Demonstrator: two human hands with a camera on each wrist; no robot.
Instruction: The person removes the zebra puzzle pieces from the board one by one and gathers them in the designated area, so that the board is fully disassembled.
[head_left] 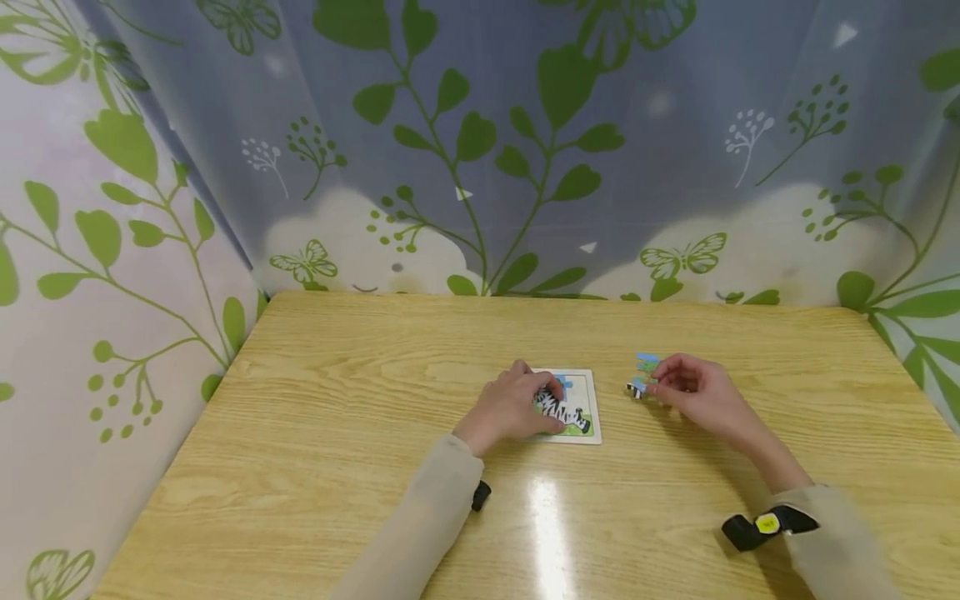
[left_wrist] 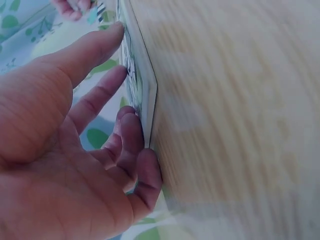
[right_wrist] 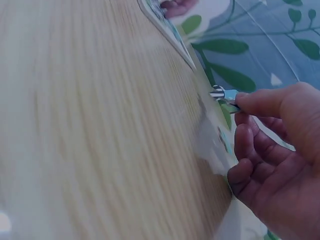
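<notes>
A small square jigsaw puzzle (head_left: 595,408) with a pale frame and a zebra picture lies flat on the table. My left hand (head_left: 512,402) rests on its left part, thumb and fingers spread over the picture and covering some of it. In the left wrist view, fingertips (left_wrist: 148,162) touch the frame's edge. To the right of the puzzle, my right hand (head_left: 705,396) pinches a small puzzle piece (right_wrist: 223,93) with blue and black-and-white stripes between thumb and finger, just above the table. Another blue and green piece (head_left: 645,358) is beside the right fingertips, partly hidden.
The wooden table (head_left: 337,417) reaches back to a leaf-patterned curtain (head_left: 480,150). A similar light curtain (head_left: 90,292) hangs along the left side. A black wrist strap (head_left: 795,518) is on the right sleeve.
</notes>
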